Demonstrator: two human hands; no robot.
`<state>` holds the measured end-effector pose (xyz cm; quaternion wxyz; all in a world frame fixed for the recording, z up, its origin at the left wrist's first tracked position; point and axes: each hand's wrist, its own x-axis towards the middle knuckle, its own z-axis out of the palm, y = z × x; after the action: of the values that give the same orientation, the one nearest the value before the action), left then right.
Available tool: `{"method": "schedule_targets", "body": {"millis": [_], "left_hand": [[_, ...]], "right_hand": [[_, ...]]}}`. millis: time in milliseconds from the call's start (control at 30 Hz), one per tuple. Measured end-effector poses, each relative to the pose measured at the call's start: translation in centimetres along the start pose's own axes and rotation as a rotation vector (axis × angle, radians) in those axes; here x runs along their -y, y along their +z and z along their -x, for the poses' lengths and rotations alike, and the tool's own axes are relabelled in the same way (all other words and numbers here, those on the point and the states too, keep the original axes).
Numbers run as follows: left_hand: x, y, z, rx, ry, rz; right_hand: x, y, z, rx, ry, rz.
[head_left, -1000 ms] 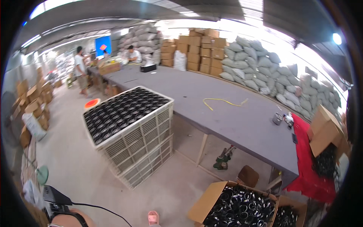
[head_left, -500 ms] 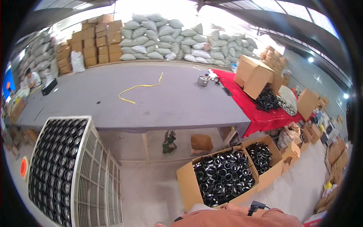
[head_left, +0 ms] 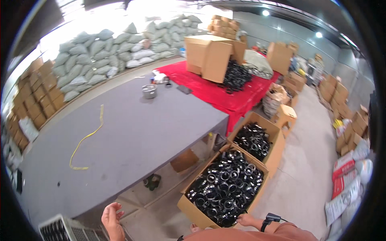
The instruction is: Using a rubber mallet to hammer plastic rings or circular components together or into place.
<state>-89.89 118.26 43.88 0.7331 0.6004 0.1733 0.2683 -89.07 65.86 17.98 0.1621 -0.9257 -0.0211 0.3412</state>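
Observation:
My left hand (head_left: 111, 219) is raised beside the grey table's near edge, above the white plastic crate (head_left: 76, 231). Its fingers are loosely bent and apart, with nothing in them. At the near right corner of a cardboard box (head_left: 185, 209), my right hand (head_left: 244, 220) reaches toward the black rings (head_left: 229, 186) heaped inside. Its fingertips are close to the nearest rings; whether they grip one is too small to make out. The rings are glossy and round, with shiny inner bands. A black device on a strap (head_left: 270, 220) sits on my right wrist.
Against the first box stands a second box of black parts (head_left: 253, 140). The grey table (head_left: 132, 136) carries a yellow tape (head_left: 83, 140) and a metal pot (head_left: 149, 91). On red cloth (head_left: 213, 94) lies a tipped carton (head_left: 217, 60) spilling black parts. Sacks (head_left: 345, 188) line the right side.
The view has turned right, so the table and boxes have shifted left and the crate has mostly left the picture. My left hand has come into view. My right hand shows at the box corner.

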Motion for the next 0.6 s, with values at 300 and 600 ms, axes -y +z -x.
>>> {"method": "schedule_targets", "body": {"millis": [300, 600], "left_hand": [[14.2, 1.7, -26.7, 0.268, 0.094, -1.099], [19.0, 5.6, -46.0, 0.459, 0.083, -1.487]], "right_hand": [[13.7, -10.0, -5.6, -0.405, 0.060, -0.264], [38.1, -28.3, -17.7, -0.774, -0.308, -0.289]]}}
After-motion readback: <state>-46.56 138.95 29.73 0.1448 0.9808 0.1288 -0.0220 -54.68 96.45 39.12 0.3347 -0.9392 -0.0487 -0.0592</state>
